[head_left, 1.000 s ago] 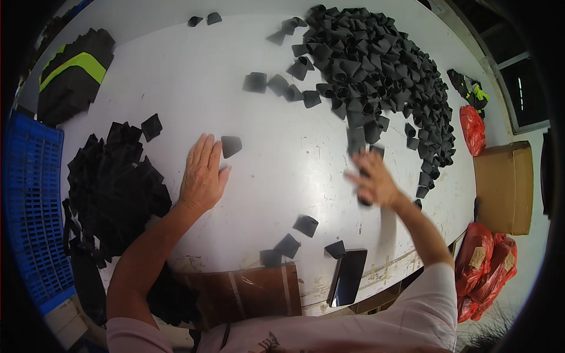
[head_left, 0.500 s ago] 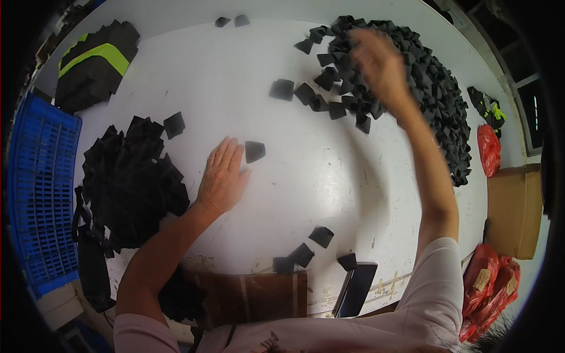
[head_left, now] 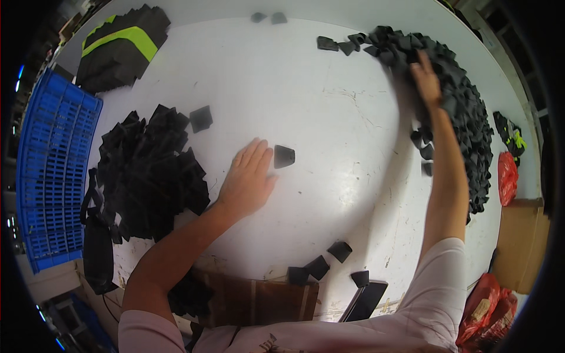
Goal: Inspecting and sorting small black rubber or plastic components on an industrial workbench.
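My left hand (head_left: 247,179) lies flat on the white table, its fingers stretched out. Just right of its fingertips is a single black trapezoid-shaped piece (head_left: 285,156), apart from the hand. At the far right my right hand (head_left: 427,82) reaches against the left side of a big heap of small black folded pieces (head_left: 453,88). Its fingers are extended and touch the heap's edge; I see nothing gripped in them. A darker mound of black flat pieces (head_left: 147,170) lies left of my left forearm, with one loose black piece (head_left: 200,119) at its upper right.
A blue plastic crate (head_left: 56,170) stands at the left, below a black stack with a lime-green band (head_left: 120,50). Near the front edge lie several black pieces (head_left: 318,267) and a phone (head_left: 365,301). Red plastic bags (head_left: 507,176) and a cardboard box (head_left: 521,244) are at the right.
My right hand has swept rightward along the heap, and scattered pieces left of it are now gathered closer in. My left hand stays flat beside the single piece. The whole view has shifted.
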### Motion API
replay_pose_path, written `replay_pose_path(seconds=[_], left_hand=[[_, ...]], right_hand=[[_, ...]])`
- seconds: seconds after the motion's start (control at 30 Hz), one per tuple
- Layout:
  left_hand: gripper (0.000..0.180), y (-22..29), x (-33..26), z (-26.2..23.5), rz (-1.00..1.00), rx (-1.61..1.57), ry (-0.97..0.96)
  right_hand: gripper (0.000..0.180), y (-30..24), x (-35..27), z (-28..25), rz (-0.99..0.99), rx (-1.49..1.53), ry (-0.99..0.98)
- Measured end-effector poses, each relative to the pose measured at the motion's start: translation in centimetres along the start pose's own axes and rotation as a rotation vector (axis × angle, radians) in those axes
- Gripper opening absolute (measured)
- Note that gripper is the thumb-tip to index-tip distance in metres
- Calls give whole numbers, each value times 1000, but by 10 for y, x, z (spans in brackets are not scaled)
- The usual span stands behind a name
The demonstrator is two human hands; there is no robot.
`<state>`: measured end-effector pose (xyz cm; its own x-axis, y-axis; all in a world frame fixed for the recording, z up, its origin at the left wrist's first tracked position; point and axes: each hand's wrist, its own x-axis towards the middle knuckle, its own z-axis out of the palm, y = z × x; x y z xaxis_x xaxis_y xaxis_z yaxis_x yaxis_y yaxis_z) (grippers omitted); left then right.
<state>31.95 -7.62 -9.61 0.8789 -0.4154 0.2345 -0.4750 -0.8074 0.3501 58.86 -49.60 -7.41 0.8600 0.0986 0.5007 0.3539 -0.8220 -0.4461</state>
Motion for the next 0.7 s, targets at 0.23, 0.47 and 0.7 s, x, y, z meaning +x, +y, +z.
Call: replay_pose_path(seconds=[0.23, 0.47, 0.7], left_hand=[[50, 0, -1, 1, 9, 8, -6], [50, 2, 1, 5, 25, -56, 25], [52, -1, -1, 3, -11, -71, 58]], right_hand=[[44, -21, 50, -40, 537, 42, 295], [34, -127, 38, 134, -443, -341, -72], [16, -153, 2, 162, -218, -518, -74]])
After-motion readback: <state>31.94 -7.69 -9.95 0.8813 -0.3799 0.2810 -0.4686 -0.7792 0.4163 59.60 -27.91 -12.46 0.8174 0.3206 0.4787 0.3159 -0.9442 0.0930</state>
